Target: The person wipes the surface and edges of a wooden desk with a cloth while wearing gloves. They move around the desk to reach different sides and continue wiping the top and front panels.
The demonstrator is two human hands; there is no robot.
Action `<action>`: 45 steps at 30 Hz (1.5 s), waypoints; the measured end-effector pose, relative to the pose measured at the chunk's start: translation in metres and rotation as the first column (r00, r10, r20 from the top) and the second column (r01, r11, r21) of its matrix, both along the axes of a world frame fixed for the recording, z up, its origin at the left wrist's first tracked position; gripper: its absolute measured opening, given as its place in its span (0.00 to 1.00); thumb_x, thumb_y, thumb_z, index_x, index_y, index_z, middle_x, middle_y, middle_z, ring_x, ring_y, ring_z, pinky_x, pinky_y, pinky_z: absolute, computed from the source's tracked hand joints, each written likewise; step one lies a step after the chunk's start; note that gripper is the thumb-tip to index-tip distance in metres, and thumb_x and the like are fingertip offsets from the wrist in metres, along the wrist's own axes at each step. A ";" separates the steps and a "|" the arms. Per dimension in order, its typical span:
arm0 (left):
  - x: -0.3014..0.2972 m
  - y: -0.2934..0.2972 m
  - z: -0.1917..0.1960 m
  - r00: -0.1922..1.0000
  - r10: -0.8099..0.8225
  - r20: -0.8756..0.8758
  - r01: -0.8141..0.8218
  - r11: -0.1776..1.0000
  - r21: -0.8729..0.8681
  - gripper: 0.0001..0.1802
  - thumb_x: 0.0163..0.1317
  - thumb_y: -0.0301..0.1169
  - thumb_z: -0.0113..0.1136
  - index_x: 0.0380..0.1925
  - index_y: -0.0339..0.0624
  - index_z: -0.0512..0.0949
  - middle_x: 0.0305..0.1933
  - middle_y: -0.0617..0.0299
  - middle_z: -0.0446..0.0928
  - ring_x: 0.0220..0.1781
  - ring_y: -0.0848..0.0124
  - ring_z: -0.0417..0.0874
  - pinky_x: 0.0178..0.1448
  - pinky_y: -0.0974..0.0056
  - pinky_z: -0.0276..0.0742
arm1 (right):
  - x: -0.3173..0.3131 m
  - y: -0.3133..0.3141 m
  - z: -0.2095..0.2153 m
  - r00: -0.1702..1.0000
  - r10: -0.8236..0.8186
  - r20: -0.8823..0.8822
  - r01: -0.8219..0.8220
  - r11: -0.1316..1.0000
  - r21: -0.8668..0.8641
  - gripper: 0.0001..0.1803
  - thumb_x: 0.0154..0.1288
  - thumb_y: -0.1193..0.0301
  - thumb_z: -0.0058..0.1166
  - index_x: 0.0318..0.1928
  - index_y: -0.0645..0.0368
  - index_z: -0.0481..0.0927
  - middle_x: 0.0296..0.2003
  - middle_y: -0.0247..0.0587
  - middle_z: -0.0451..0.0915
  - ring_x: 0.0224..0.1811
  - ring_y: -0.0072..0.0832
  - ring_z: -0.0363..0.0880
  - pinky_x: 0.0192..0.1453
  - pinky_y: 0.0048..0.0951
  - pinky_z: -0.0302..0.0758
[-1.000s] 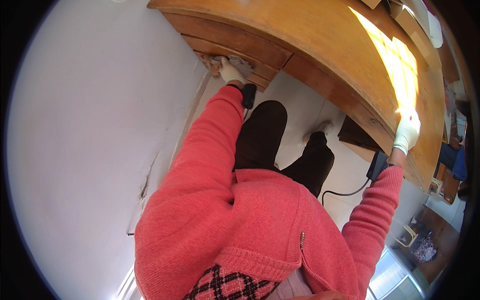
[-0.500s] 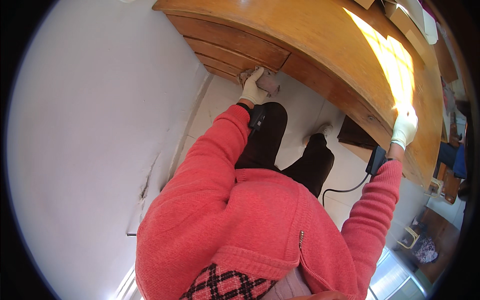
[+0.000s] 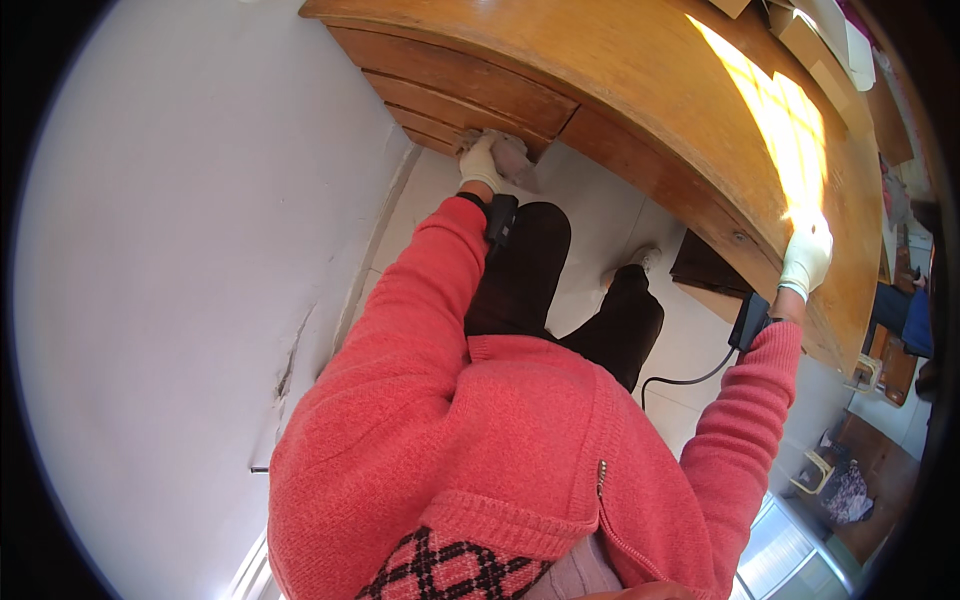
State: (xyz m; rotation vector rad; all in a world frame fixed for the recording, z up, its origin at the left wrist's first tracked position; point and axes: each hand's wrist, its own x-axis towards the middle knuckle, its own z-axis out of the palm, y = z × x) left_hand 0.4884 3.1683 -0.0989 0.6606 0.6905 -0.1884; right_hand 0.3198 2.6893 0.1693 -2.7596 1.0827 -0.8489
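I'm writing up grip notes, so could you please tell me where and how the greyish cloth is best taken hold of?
The cloth is probably best pinched by its loose end, coming from the right: the left hand covers its bunched left part, close to the drawer fronts, while that end droops free.

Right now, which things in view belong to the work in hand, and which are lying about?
In use: greyish cloth in the left hand; wooden desk under the right hand.
Lying about: cardboard box, upper right; patterned bundle, lower right.
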 end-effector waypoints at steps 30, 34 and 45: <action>0.124 0.192 -0.117 0.978 -0.203 0.042 0.066 0.498 0.864 0.30 0.54 0.34 0.75 0.58 0.35 0.82 0.57 0.51 0.87 0.57 0.55 0.86 0.65 0.54 0.81 | -0.003 -0.018 0.005 0.990 0.141 -0.003 -0.141 0.990 0.027 0.18 0.76 0.62 0.59 0.58 0.57 0.89 0.57 0.47 0.89 0.60 0.41 0.86 0.68 0.38 0.78; 0.147 0.218 -0.153 0.930 -0.353 -0.100 0.260 0.442 0.859 0.26 0.60 0.36 0.73 0.57 0.37 0.85 0.59 0.55 0.87 0.61 0.60 0.85 0.69 0.56 0.78 | -0.006 -0.016 0.005 0.991 0.134 -0.024 -0.134 0.991 -0.014 0.18 0.77 0.63 0.58 0.59 0.57 0.89 0.58 0.46 0.89 0.61 0.39 0.86 0.70 0.37 0.77; 0.086 0.068 -0.207 0.496 -0.729 -0.473 0.310 -0.360 0.880 0.29 0.59 0.38 0.71 0.62 0.43 0.83 0.61 0.55 0.86 0.60 0.52 0.85 0.72 0.53 0.77 | -0.008 -0.023 0.005 0.995 0.090 -0.038 -0.092 0.994 -0.062 0.19 0.77 0.62 0.58 0.60 0.57 0.88 0.58 0.45 0.88 0.62 0.39 0.85 0.70 0.37 0.77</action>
